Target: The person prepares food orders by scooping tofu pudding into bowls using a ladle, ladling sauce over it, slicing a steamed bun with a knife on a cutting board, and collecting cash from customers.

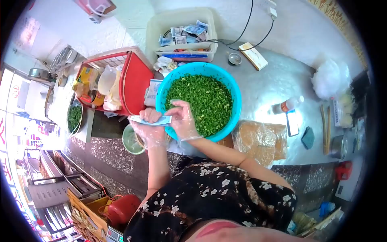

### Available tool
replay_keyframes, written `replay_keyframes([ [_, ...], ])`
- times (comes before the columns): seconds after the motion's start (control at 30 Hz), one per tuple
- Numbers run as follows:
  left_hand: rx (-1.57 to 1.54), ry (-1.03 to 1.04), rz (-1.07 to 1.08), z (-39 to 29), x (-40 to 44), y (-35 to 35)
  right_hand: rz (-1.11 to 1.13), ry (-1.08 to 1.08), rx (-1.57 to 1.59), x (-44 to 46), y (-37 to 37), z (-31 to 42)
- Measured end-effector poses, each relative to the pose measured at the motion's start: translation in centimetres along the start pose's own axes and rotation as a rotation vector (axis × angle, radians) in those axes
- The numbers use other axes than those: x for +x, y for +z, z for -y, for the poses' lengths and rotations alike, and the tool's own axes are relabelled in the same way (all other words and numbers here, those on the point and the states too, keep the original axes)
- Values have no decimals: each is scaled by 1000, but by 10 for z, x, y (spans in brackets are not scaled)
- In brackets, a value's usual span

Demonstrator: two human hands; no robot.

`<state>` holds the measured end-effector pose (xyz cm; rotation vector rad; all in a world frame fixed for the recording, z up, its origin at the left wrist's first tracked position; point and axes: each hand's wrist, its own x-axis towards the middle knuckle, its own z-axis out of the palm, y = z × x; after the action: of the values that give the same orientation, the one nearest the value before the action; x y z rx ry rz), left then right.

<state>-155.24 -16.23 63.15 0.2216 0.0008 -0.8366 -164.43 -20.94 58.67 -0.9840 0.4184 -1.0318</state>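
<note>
Head cam, blue note in L hand, R hand touching, label illegible

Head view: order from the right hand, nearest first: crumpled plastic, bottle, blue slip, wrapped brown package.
From the right hand:
1. Blue slip: at its fingertips, on the left.
2. Wrapped brown package: right, past the basin.
3. Bottle: farther right, on the tabletop.
4. Crumpled plastic: far right.

Left hand out in front, fingers curled in over the palm, forearm reaching forward, and right beside it the right hand, fingers bent, arm slanting inward!
</note>
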Motion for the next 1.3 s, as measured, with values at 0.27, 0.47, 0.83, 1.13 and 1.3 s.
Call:
replay_keyframes([
  [0.27,73,-93,-148,51,138,11,-216,-197,-449,109,-75,32],
  [0.47,43,-170,14,36,194,11,-426,-624,-842,272,-92,57],
  [0.83,138,-304,-49,16,188,-43,-567,1,-1611,276,-341,-6],
  [1.13,151,-297,-68,25,178,-25,-224,175,-1719,385,-367,-90],
  [1.3,165,-241,-83,24,177,-31,-120,56,-1855,385,-345,-85],
])
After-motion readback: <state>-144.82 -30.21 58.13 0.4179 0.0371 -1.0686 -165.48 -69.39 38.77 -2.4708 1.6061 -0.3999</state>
